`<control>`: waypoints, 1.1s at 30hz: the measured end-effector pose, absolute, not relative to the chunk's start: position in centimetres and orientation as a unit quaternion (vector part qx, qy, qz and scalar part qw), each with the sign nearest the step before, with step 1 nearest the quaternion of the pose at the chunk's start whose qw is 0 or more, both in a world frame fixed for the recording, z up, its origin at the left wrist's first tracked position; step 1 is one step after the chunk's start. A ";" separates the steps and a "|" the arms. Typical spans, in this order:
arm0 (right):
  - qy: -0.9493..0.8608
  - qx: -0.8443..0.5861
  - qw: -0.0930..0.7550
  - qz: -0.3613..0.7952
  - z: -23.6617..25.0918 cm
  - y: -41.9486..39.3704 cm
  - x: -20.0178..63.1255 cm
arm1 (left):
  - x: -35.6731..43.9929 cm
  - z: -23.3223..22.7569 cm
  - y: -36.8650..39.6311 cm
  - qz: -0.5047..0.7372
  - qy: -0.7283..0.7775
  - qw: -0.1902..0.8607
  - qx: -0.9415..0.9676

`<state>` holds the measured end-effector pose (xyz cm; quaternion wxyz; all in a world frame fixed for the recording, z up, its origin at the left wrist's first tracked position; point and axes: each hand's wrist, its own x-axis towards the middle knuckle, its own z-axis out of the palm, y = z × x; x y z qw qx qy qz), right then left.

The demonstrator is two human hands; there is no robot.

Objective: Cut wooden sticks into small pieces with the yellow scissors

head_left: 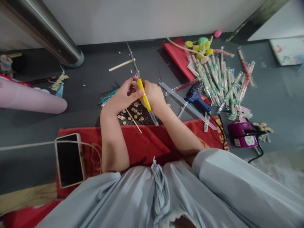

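Right hand (154,96) wrapped around the yellow-handled craft knife (144,95), blade angled up and away over the dark floor (95,82). Left hand (123,96) close against it, fingers curled, thumb on the yellow handle; anything pinched there too small to tell. Wood chips (133,114) and a thin wooden stick (133,120) just below, blue glue gun (197,98) to the right.

The cloth (142,142) is the landmark here. A phone (70,160) lies on its left end, a cable running off leftward. Just beyond its far edge, wood chips (133,114) and a thin stick (133,120) lie on the floor. Above these, both hands (123,96) (153,95) meet around a craft knife (144,95). Right of the cloth's far corner sits a glue gun (197,98), with a heap of wrapped sticks (220,82) behind it and a power strip (242,134) further right.
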<state>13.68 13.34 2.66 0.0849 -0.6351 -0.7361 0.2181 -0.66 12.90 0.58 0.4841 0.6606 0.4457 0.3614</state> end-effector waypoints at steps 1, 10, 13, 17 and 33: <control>-0.736 -0.635 0.083 0.221 2.7 13.3 13.7 | -0.8 0.7 12.9 0.365 0.444 0.489 0.656; -0.736 -0.633 0.075 0.229 3.3 13.2 13.6 | -1.2 2.0 12.3 0.393 0.433 0.547 0.599; -0.736 -0.634 0.072 0.227 3.3 13.1 13.6 | -1.4 2.2 12.1 0.399 0.438 0.539 0.599; -0.733 -0.635 0.075 0.232 3.2 13.1 13.5 | -1.5 2.4 12.2 0.429 0.478 0.474 0.602; -0.753 -0.613 0.060 0.232 3.7 12.9 13.5 | -2.0 1.9 12.9 0.605 0.558 0.257 0.507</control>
